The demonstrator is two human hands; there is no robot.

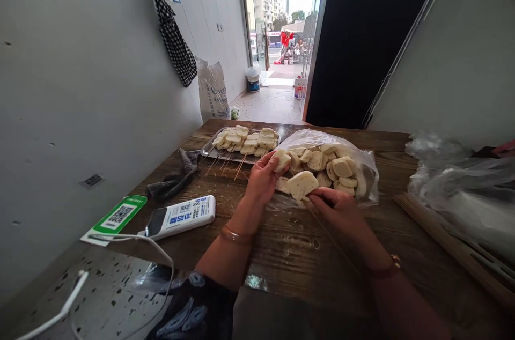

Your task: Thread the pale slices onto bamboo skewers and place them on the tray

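Observation:
My left hand (260,180) pinches a pale bread slice (282,161) between thumb and fingers, in front of the open plastic bag. Closed around a thin wooden skewer (322,220), my right hand (337,210) is just to the right. A larger oval bread slice (302,185) sits at the skewer's upper end, by my right fingertips. Behind both hands, a clear plastic bag (368,168) lies open with many loose slices (317,160) in it. On a metal tray (208,151) at the back left are piled skewered slices (261,139), their sticks pointing toward me.
A dark cloth (173,176), a white device with a printed face (189,216) and a green QR card (120,215) lie at the table's left. A white cable (161,249) hangs near the edge. On the right are a wooden strip (434,227) and crumpled plastic (450,190).

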